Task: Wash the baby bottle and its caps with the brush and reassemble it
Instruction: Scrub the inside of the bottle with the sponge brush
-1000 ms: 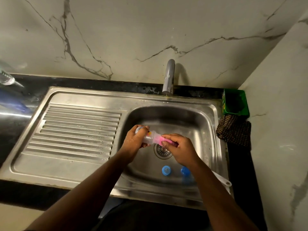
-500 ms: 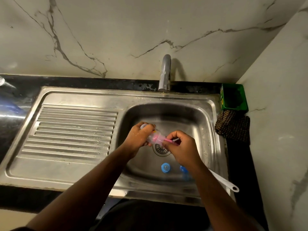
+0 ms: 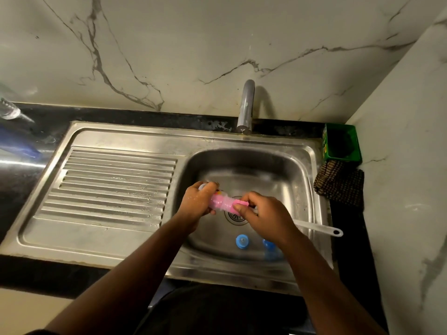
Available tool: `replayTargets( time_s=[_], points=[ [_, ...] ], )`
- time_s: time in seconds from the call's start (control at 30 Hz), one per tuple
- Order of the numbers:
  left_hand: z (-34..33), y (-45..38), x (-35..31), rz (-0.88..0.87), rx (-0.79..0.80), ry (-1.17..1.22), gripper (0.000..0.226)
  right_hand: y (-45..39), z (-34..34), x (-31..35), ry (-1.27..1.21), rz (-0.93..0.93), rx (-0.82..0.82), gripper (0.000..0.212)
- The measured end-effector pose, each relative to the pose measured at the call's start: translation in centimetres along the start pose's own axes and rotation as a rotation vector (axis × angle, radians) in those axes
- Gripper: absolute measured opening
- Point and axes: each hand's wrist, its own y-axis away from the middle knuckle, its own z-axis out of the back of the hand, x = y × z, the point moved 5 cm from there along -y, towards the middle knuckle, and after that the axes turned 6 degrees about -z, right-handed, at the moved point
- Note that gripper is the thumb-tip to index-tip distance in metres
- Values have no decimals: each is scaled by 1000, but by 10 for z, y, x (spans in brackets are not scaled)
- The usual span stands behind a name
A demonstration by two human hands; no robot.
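- Pushed deeper since half a second ago, pink brush (image 3: 238, 203) fills baby bottle (image 3: 220, 202) over sink (image 3: 312, 180).
- Left hand (image 3: 197, 204) fingers wrap bottle; right hand (image 3: 264, 217) fingers clamp brush handle.

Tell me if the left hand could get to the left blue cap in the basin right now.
Probably not at once: the left hand grips the bottle while the right hand works the brush in it. The cap itself lies uncovered, close below; the hand must let go first.

You are looking at a green tub (image 3: 342, 144) sitting beside a dark knitted cloth (image 3: 339, 186) on the black tabletop (image 3: 31, 267), under a steel tap (image 3: 246, 108).
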Motion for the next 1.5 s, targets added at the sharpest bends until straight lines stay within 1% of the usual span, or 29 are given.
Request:
replayTargets(
  time_s=[0.03, 0.07, 0.1, 0.13, 0.17, 0.23, 0.27, 0.33, 0.4, 0.47, 0.53, 0.63, 0.77, 0.9, 1.03, 1.13, 1.2, 1.23, 1.3, 1.37, 1.43, 1.5],
  points=[
    [2, 0, 0, -3, -29, 9, 23, 1, -5, 3, -45, 41, 50, 22],
    [6, -1, -2, -13, -58, 30, 23, 2, -8, 5, -93, 57, 106, 34],
    [9, -2, -5, -20, -76, 55, 23, 1, -8, 4, -130, 53, 123, 45],
    [13, -3, -9, -22, -81, 76, 23, -2, -3, 1, -118, 26, 86, 49],
    [16, -5, -11, -22, -78, 97, 22, -4, 3, -5, -112, -12, 24, 45],
    [16, -5, -14, -33, -49, 115, 21, -5, 13, -10, -101, -95, -105, 23],
    [13, -3, -15, -46, -21, 93, 22, -5, 12, -5, -84, -79, -145, 15],
    [3, 1, -16, -82, 51, 1, 22, -1, 2, 9, -108, 5, -150, 12],
    [1, 0, -17, -119, 62, -49, 19, 1, -3, 12, -176, 36, -112, 7],
    [10, -7, -21, -120, 7, 0, 22, -3, 5, -3, -195, 3, -151, 11],
    [17, -13, -22, -88, -39, 64, 26, -3, 15, -17, -172, -49, -235, 10],
    [13, -11, -23, -41, -22, 82, 26, 2, 9, -10, -112, 5, -296, 15],
    [26, -19, -25, -106, 8, -1, 27, 1, 13, -12, 19, -12, -208, 18],
    [19, -16, -20, -75, 20, 37, 26, -3, 10, -1, 76, 27, -225, 18],
    [34, -21, -20, -82, -16, 54, 23, 2, 17, -3, 94, 100, -233, 8],
    [29, -16, -16, -62, -19, 83, 24, -3, 22, -2, 110, 154, -221, 17],
    [30, -16, -14, -62, -8, 86, 25, -2, 21, 0, 165, 183, -173, 21],
    [34, -18, -17, -79, -13, 75, 25, 0, 21, 0, 192, 182, -158, 23],
    [37, -20, -22, -102, -27, 69, 29, 4, 25, -2, 205, 146, -181, 25],
    [28, -18, -24, -105, -13, 55, 36, 4, 23, 1, 182, 99, -226, 20],
    [19, -15, -23, -116, 18, 19, 31, 5, 15, 4, 171, 71, -234, 14],
    [19, -18, -23, -123, 4, 10, 25, 7, 16, -5, 84, 31, -251, 13]
  ],
)
